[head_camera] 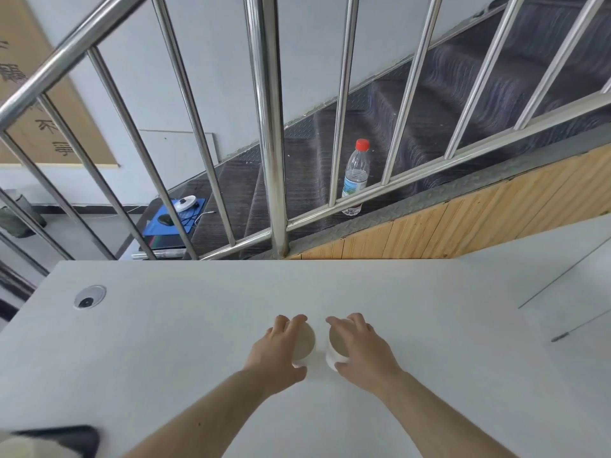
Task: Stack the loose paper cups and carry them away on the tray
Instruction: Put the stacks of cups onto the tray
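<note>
While the white surface (165, 342) fills the lower view below a steel railing (271, 127), a dark tray (76, 438) sits at its near left corner. Mid-surface, two paper cups stand upright, just beside each other. The left hand (274, 350) curls its grip round the left cup (305, 343); the right hand (363, 348) curls round the right cup (337, 345).

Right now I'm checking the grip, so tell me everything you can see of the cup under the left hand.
The left cup is a white paper cup, standing upright on the pale table, mouth open and its inside looking tan and empty. The left hand grips it from above, fingers curled over the far rim and thumb at its near side. It stands close beside the right cup; whether they touch is unclear.
</note>
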Available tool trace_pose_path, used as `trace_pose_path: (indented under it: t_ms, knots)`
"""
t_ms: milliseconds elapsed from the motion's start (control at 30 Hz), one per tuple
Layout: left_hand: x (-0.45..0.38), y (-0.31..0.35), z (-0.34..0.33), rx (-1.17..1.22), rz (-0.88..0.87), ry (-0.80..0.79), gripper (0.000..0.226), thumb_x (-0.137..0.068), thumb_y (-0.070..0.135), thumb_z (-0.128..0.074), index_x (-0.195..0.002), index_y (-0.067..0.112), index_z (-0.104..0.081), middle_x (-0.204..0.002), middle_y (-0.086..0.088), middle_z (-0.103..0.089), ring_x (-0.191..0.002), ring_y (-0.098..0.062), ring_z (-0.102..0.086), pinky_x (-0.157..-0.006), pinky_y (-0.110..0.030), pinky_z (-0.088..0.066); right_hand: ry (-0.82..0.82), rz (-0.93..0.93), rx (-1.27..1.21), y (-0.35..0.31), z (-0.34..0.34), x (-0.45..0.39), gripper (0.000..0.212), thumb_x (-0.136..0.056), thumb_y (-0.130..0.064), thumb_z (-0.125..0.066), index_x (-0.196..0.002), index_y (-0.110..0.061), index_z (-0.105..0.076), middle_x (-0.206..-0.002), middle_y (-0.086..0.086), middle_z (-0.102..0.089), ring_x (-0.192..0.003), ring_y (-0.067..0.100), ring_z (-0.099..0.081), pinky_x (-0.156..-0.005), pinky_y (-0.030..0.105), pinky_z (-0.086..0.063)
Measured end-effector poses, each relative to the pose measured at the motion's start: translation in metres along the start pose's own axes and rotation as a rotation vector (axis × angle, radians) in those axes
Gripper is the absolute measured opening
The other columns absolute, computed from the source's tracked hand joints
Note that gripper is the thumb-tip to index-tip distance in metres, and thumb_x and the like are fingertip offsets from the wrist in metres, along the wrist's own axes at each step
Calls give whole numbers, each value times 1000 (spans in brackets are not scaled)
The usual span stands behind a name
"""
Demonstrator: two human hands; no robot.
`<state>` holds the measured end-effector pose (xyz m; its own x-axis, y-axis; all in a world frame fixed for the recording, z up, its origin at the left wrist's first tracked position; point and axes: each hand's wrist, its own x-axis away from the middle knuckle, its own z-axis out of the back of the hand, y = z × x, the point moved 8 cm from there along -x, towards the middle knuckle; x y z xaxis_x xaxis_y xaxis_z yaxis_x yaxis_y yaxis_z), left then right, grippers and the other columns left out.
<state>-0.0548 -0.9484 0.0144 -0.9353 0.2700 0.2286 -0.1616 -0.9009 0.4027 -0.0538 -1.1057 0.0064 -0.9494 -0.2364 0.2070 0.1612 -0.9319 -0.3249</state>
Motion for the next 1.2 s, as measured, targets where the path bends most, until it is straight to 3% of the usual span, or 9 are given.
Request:
trace_pose_path:
  t_ms: [233,367,633,767,933,1200]
  knots:
    - [52,-3,15,11,-13,41,82,-75,35,-66,-143,34,-20,-130,4,-36,-110,-21,-52,-81,-29,-47,20,24,16,-41,2,34,77,-82,-33,-64,-145,-41,-20,-139,-1,-27,-121,22,-44,-87,32,-50]
    - [97,-13,17,17,-35,61,82,-76,35,-65,-144,34,-19,-131,5,-36,-111,-20,-53,-81,-27,-45,24,42,27,-76,-5,57,80,-82,-27,-64,-146,-41,-19,-140,0,-26,-123,22,-42,-86,32,-50]
    - [191,-70,34,26,-71,67,82,-75,34,-67,-142,35,-21,-129,4,-37,-108,-23,-54,-82,-31,-47,39,50,25,-174,-37,111,81,-81,-22,-61,-147,-40,-18,-142,0,-23,-127,21,-35,-88,30,-49]
    - [251,-106,49,39,-73,57,80,-76,32,-66,-142,35,-21,-129,4,-37,-108,-23,-53,-87,-35,-48,51,39,7,-234,-61,143,81,-80,-25,-62,-146,-41,-18,-141,-1,-23,-127,21,-37,-88,31,-50]
    - [323,-145,56,27,-110,33,80,-75,34,-67,-142,35,-22,-128,4,-38,-104,-24,-55,-83,-37,-50,84,49,-18,-296,-89,179,79,-81,-32,-66,-145,-40,-22,-137,-2,-28,-124,19,-42,-85,29,-51]
    - [379,-184,63,35,-78,29,81,-73,36,-69,-139,37,-23,-127,7,-39,-111,-20,-50,-84,-36,-48,64,70,13,-349,-103,197,77,-81,-30,-62,-144,-40,-21,-136,-3,-27,-122,20,-42,-79,28,-49]
